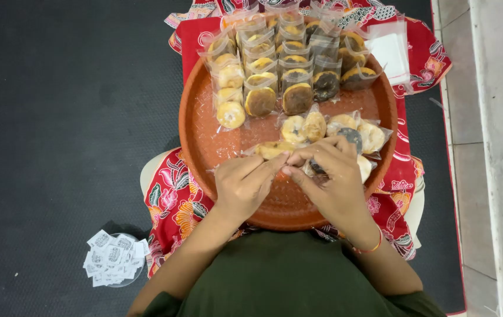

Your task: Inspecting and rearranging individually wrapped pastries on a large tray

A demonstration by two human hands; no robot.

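My left hand (244, 183) and my right hand (332, 176) meet over the near half of a round orange tray (201, 138). Together they pinch a clear plastic packet of biscuits (273, 148), fingertips touching at its near edge. My right hand also covers another packet with a dark biscuit (351, 137). Rows of sealed clear packets of round biscuits (261, 88), pale, brown and dark, lie across the far half of the tray. A loose pile of biscuits in clear wrap (307, 126) sits mid-tray.
The tray rests on my lap over a red flower-patterned cloth (172, 199). A small clear bowl of white paper sachets (113, 258) stands on the dark mat at left. Empty clear bags (389, 50) lie at the far right. A pale tiled floor runs along the right.
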